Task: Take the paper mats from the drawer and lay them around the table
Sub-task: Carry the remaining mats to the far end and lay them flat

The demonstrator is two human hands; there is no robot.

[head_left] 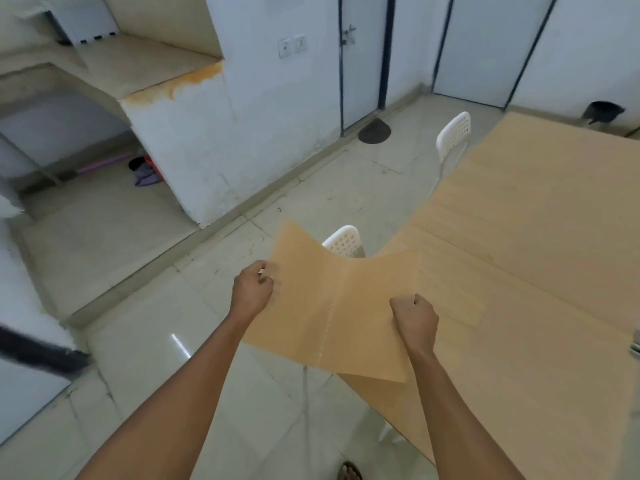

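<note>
A tan paper mat [332, 303] with a perforated crease down its middle hangs in the air between my hands, over the left edge of the light wooden table [540, 271]. My left hand [252, 289] pinches the mat's left edge. My right hand [415, 320] grips its right side. The sheet sags in the middle and its near corner overlaps the table edge. On the tabletop just right of my right hand lies a pale rectangle that may be another mat; it is hard to tell. The drawer is not in view.
Two white perforated chairs stand along the table's left side, one [344, 241] partly behind the mat, the other [453, 133] farther back. A white stained counter block [180, 140] stands at left across the tiled floor. Doors and a dark doormat [374, 130] lie at the back.
</note>
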